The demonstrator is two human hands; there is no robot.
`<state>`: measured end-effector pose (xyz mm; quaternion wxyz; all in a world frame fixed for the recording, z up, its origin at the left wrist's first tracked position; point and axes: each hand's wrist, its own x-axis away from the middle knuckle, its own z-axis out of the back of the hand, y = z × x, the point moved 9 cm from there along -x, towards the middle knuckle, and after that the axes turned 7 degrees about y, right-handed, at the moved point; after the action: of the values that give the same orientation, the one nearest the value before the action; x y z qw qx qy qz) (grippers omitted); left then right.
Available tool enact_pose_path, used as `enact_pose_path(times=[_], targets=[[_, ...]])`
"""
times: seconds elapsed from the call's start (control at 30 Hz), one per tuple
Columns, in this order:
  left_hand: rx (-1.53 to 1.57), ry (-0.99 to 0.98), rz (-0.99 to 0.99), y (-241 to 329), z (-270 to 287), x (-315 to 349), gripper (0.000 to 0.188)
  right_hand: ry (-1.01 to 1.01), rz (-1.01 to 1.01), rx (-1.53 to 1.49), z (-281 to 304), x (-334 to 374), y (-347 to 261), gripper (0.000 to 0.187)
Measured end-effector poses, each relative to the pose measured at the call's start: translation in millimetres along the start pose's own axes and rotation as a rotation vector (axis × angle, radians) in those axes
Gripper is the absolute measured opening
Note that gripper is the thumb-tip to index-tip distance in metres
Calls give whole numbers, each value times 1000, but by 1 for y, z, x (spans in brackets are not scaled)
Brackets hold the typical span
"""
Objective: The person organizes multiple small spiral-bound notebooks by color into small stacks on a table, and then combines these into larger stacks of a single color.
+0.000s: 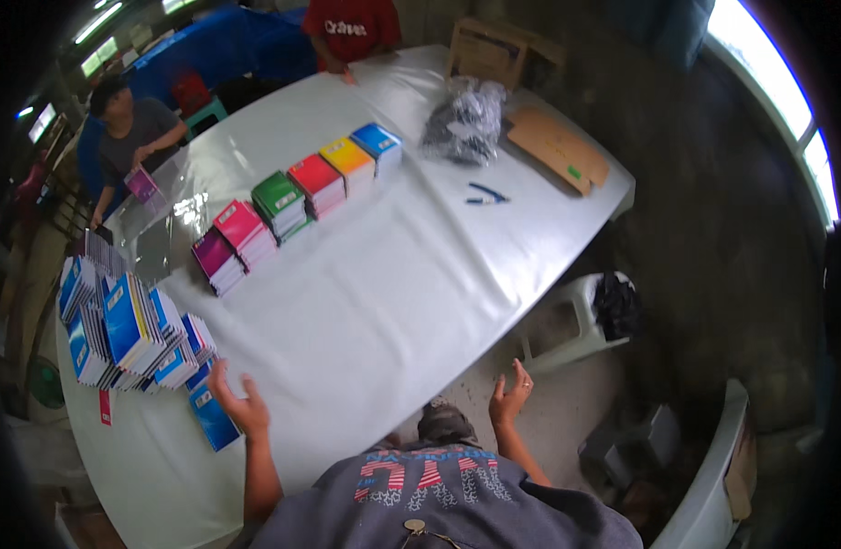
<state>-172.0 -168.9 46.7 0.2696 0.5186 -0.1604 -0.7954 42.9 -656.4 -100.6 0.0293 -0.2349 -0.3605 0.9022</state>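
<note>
My left hand (241, 401) is raised over the table's near left side, its fingers apart and nothing in it. Just beside it lies a blue notebook (214, 419), partly hidden by the hand. Several piles of blue notebooks (128, 320) crowd the left end of the table, some leaning. My right hand (510, 397) is held up beyond the table's near edge, empty, with fingers loosely spread. Across the middle runs a slanting row of notebook stacks: purple (217, 261), pink (245, 231), green (281, 203), red (316, 183), yellow (347, 165) and blue (377, 146).
Blue-handled pliers (485, 195), a clear plastic bag (463, 119) and flat cardboard (558, 149) lie on the white-covered table (393, 302). A white stool (576, 320) stands right. One person (132, 133) at far left holds a purple notebook (142, 185); another in red (352, 32) stands opposite.
</note>
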Motion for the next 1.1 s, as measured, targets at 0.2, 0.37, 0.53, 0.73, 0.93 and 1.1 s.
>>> enact_pose_path(times=[0.2,0.37,0.53,0.73,0.93,1.1], targets=[[259,-270,325,47,-107,42,37,-155,457,4,-52,-65,-88,47],[229,-327,302,72,-147,36,36,-518,559,-54,-113,-99,-98,41],[167,-76,430,-4,-159,-16,36,-744,310,-326,-183,-178,-93,40],[203,115,671,-142,-164,-109,49,-825,335,-512,-291,-288,-204,50],[-199,-13,995,-294,-139,-130,77,-663,525,-433,-413,-367,-330,62],[200,-252,1447,-319,-216,-101,75,-1041,42,-305,-525,-396,-299,65]])
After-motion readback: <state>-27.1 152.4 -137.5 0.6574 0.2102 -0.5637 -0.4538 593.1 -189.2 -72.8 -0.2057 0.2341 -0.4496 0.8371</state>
